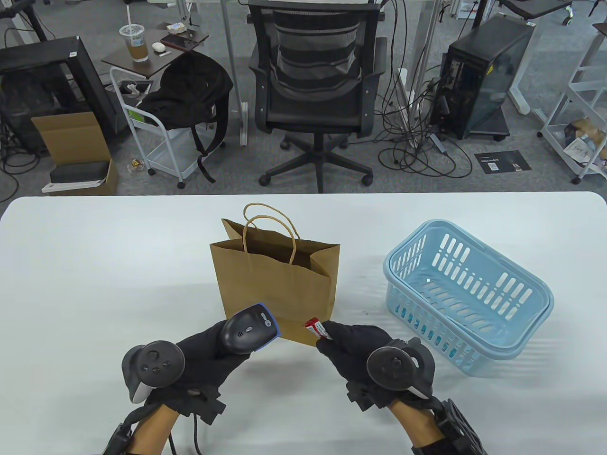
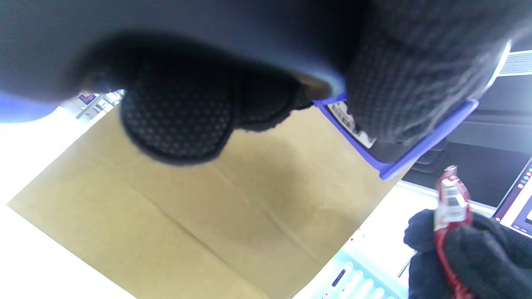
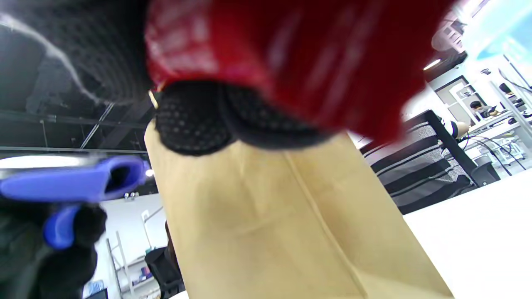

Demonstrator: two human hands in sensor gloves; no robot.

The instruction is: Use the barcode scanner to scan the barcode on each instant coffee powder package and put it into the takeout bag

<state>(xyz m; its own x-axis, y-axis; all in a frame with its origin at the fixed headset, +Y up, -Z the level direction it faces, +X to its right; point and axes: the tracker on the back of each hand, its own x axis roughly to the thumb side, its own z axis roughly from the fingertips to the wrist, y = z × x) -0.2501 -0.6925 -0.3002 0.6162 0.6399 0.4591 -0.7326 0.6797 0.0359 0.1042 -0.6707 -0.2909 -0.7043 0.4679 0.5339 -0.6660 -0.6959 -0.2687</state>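
- Table view: the left hand [image 1: 208,350] is gripping the barcode scanner [image 1: 249,329].
- The right hand [image 1: 358,346] is pinching a red coffee packet [image 1: 317,328] beside the paper takeout bag [image 1: 275,279].

Legible markings: none that can be read out.

Barcode scanner [image 1: 250,330] carries a small round blue logo near its head, table view; lettering too small to resolve. White label under the scanner's head shows dark print in the left wrist view, blurred. Coffee package [image 2: 450,203], red, bears a white panel with barcode-like stripes; no digits readable. Black sheet [image 1: 502,162] on the floor has pale print, illegible.
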